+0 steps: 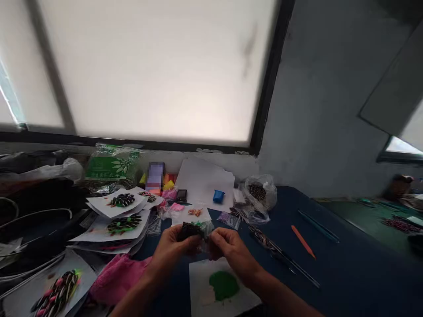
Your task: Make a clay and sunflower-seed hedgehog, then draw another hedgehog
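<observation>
My left hand is closed around a dark clump with green on it, which looks like striped seeds set in clay. My right hand pinches beside it, at a crumpled piece of clear plastic that touches the clump. What exactly lies between the right fingertips is hidden. Below both hands is a white paper sheet bearing a flat green clay patch. Just beyond them, a small orange piece lies on another white paper.
Seed-and-clay pieces rest on stacked papers at the left, near a pink cloth-like bundle. A blue clay packet and a bag of seeds stand behind. Tweezers and an orange tool lie on the right.
</observation>
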{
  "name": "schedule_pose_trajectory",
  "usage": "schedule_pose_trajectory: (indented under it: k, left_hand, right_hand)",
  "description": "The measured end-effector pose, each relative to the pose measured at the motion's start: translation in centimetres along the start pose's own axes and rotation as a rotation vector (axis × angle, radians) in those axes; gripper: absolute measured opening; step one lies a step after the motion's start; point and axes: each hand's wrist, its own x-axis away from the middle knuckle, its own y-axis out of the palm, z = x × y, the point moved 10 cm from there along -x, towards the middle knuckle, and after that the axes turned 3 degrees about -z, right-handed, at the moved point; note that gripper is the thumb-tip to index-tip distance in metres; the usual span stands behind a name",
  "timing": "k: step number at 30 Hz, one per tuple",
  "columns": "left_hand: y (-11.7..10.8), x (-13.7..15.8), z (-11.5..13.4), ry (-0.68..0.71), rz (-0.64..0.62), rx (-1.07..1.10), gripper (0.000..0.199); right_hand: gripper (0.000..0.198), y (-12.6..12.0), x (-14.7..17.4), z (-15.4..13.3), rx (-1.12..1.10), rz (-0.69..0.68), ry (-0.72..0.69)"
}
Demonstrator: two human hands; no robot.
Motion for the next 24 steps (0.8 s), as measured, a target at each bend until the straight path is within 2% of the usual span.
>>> schedule_pose_trajectory:
  k: [4,11,15,19,24]
  left_hand:
    - [0.5,-0.2,-0.2,0.000,0.001,-0.013,0.038]
    - [1.9,0.0,0.4,-0.027,-0.081,-0.012,0.037]
    - [1.6,0.0,-0.1,-0.063,-0.059,0.041,0.047]
    - [1.6,0.0,-0.1,-0.052,-0.068,0.007,0.043]
    - [1.3,-0.1,0.3,-0.021,-0.059,0.021,0.040]
  right_hand:
    - [0.048,-0.2,-0.1,0.0,-0.002,0.005,-0.005]
    - [0.039,-0.6,0.1,0.0,0.023,0.029,0.003]
    - [0.036,-0.6,0.3,-0.5,0.026,0.019,-0.018]
    - [0.035,0.0,0.4,-0.4,-0.002,-0.023,-0.010]
    - [0.034,0.0,0.3,-0.5,-0.004,0.009,-0.064]
